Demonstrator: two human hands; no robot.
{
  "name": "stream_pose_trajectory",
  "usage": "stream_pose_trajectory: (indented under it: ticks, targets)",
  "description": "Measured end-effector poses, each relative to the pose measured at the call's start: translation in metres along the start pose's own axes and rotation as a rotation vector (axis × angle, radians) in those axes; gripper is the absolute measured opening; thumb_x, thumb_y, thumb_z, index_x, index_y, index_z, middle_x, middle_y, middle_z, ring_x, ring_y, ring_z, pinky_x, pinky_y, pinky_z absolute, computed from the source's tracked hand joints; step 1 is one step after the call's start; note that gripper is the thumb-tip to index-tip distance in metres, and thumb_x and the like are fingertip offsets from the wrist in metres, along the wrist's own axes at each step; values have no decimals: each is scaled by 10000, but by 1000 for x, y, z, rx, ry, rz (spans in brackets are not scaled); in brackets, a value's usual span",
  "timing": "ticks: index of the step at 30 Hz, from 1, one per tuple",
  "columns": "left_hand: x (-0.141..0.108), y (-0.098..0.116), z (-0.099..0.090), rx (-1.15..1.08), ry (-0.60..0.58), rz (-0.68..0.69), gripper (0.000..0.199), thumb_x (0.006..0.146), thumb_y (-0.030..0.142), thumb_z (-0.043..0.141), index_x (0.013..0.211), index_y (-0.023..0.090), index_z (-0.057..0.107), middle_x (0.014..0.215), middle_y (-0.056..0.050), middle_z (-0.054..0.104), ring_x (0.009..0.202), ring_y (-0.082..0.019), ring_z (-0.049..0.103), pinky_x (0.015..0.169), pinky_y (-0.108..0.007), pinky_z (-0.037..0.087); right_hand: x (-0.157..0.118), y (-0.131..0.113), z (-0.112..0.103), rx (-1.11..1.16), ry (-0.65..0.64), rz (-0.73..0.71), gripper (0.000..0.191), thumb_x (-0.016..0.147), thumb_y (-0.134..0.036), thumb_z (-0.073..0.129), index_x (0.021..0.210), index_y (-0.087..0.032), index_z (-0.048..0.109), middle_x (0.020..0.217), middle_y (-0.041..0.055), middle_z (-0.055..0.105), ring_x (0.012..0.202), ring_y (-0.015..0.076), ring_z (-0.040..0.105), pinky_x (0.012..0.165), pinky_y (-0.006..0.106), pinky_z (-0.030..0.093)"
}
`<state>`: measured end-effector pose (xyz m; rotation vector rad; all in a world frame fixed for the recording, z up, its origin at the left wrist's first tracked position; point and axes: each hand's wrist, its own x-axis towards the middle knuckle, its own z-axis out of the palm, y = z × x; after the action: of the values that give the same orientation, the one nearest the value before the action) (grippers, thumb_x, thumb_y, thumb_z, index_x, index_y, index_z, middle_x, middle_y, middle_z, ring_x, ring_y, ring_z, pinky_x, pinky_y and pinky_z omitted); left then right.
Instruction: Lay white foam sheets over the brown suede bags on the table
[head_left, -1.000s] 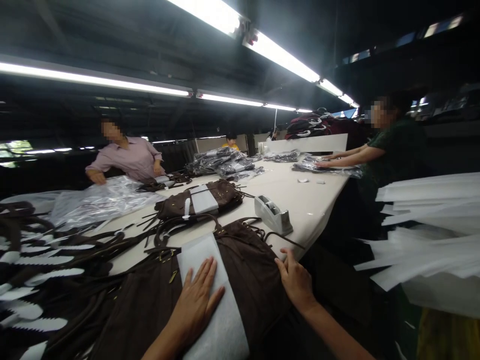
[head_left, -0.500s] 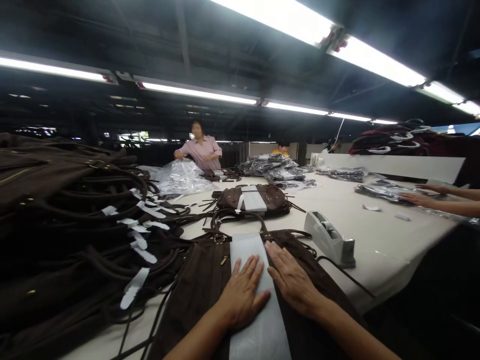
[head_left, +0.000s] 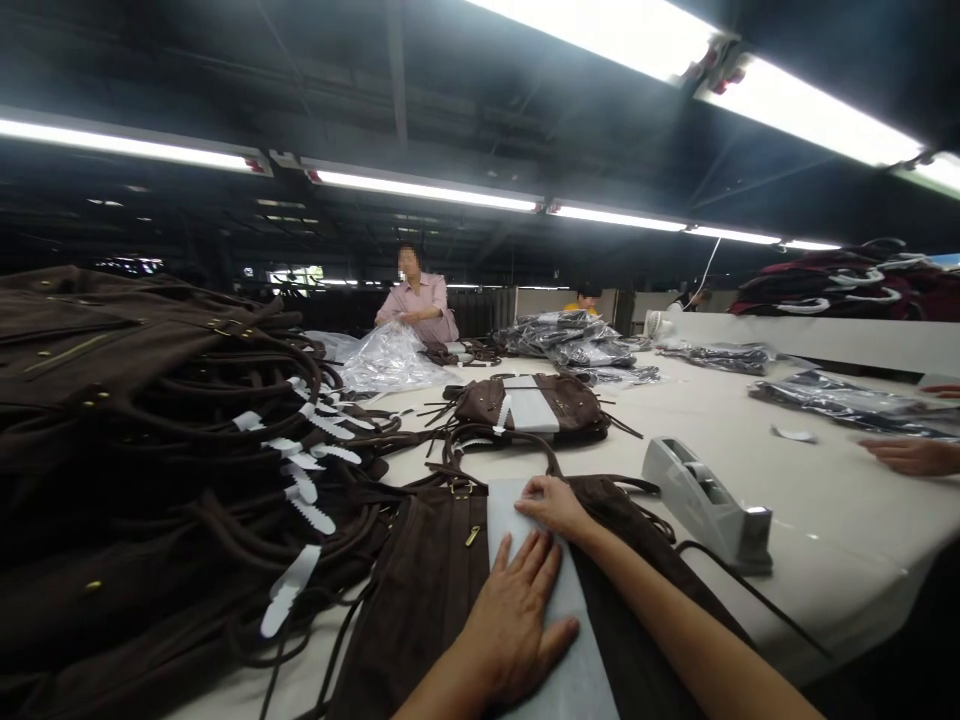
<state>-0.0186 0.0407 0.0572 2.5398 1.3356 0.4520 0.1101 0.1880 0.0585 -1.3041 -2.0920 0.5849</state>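
Note:
A dark brown handbag [head_left: 420, 580] lies flat in front of me, its looped handles pointing away. Down its middle runs a whitish paper-like strip [head_left: 574, 650]. My left hand [head_left: 517, 620] rests on that strip with fingers spread, pressing it against the bag. Over the far end of the strip is my right hand [head_left: 555, 508], its fingers curled and thumb and forefinger drawn together. Whatever may be between those fingertips is too small to make out. A grey tape dispenser [head_left: 705, 505] stands to the right of the bag.
Brown bags [head_left: 97, 400] with white handle tags are heaped at left. Another strip-wrapped bag [head_left: 480, 402] lies beyond mine. Plastic-wrapped packs [head_left: 570, 338] are piled farther back. A co-worker [head_left: 420, 300] handles clear plastic; another person's hand [head_left: 911, 455] is on the right of the table [head_left: 690, 400].
My right hand has moved from lying flat beside the strip to its far end, fingers now curled. My left hand stays flat on the strip. The view has shifted left.

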Motion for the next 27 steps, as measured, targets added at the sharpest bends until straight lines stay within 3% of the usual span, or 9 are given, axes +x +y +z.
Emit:
stream_pose_trajectory:
  ticks: [4,7,10,17,21,25,27]
  targets:
    - [3,-1,5,21,63,-34,710,912,641,293,1502,266,162,1591,-61,112,1463,-230,42,1197,-523,58,0,8,5,41,57,-11,100,802,-262,614,761,-171,615,760,11,653,737,154,577,695,248,399]
    - [8,-3,10,95,125,-155,678,934,568,312,1496,202,211,1593,-102,58,1455,-266,-11,1190,-539,87,5,13,6,62,64,-2,130,810,-264,596,717,-175,579,725,1,631,713,143,559,672,236,387]
    - [11,-4,14,118,114,-213,687,941,559,283,1496,161,207,1586,-133,56,1445,-288,-20,1185,-542,129,12,18,9,62,55,15,147,808,-268,600,696,-178,565,704,-8,621,680,132,544,648,227,377]
    - [14,-4,14,213,45,-97,683,947,579,223,1494,169,203,1565,-131,115,1443,-289,75,1175,-553,167,22,18,15,-12,-2,36,136,786,-272,647,701,-186,583,688,-29,611,648,116,528,613,214,353]
    - [17,-6,16,299,52,-37,685,945,578,247,1480,151,246,1545,-138,213,1433,-288,175,1164,-542,221,16,2,10,-98,8,86,128,776,-296,672,730,-194,610,713,-9,630,702,150,555,632,239,366]
    - [21,-19,24,391,130,15,700,915,595,340,1440,133,353,1501,-161,329,1398,-316,288,1130,-560,284,-3,-22,-4,-199,41,100,113,789,-290,670,864,-207,653,895,40,678,867,208,600,737,293,428]
    - [26,-30,29,416,173,53,681,902,589,376,1413,141,409,1477,-163,377,1376,-325,334,1111,-558,319,-21,-31,-18,-246,67,24,202,778,-233,669,980,-228,654,1066,45,662,1024,215,574,856,310,427]
